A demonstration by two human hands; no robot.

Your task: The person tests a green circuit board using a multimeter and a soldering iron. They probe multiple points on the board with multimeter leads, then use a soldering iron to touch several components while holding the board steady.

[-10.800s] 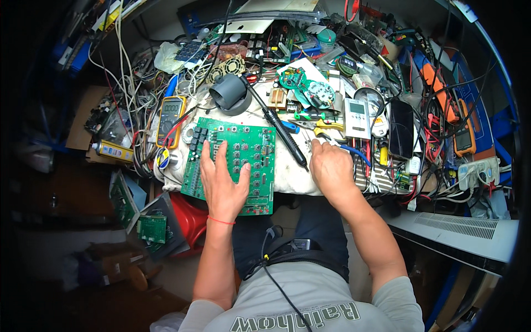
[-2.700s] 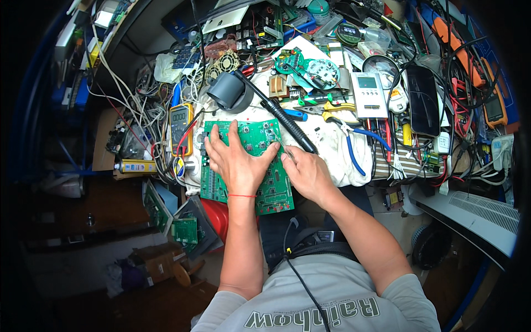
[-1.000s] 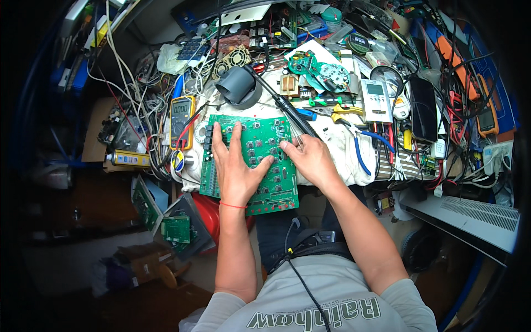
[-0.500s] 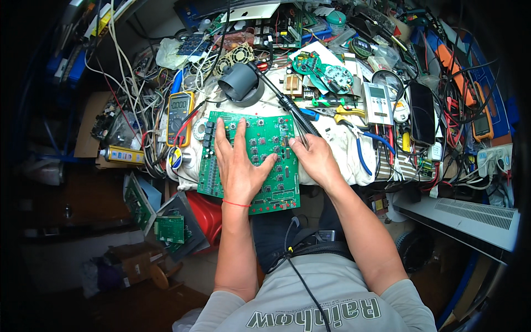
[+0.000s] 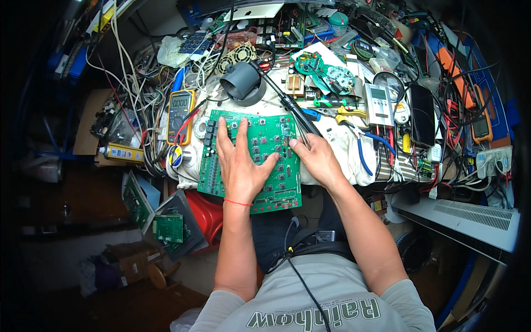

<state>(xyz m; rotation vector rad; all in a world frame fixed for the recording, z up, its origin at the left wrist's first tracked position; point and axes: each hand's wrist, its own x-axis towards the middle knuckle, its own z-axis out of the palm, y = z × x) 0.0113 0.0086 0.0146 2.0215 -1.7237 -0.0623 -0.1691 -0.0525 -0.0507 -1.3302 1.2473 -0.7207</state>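
Observation:
A green circuit board [image 5: 283,191] with several push buttons, dark chips and a row of red parts along its near edge lies at the bench's front edge, its near part overhanging. My left hand [image 5: 241,161] rests flat on the board with fingers spread, holding nothing. My right hand [image 5: 315,157] is closed at the board's right edge, its thumb by a column of small components. From that hand a long, slim black rod-like tool [image 5: 287,102] slants up and left toward a grey plastic pipe piece [image 5: 241,83]. What the fingertips pinch is partly hidden.
A yellow multimeter [image 5: 180,113] stands left of the board. On the right lie blue-handled pliers [image 5: 360,149], a white handheld meter [image 5: 378,105] and a black phone [image 5: 422,113]. Tangled cables and loose boards crowd the back; a red stool [image 5: 204,213] is below.
The view has shifted very slightly. Both hands, the board and the slim black tool keep essentially the same places.

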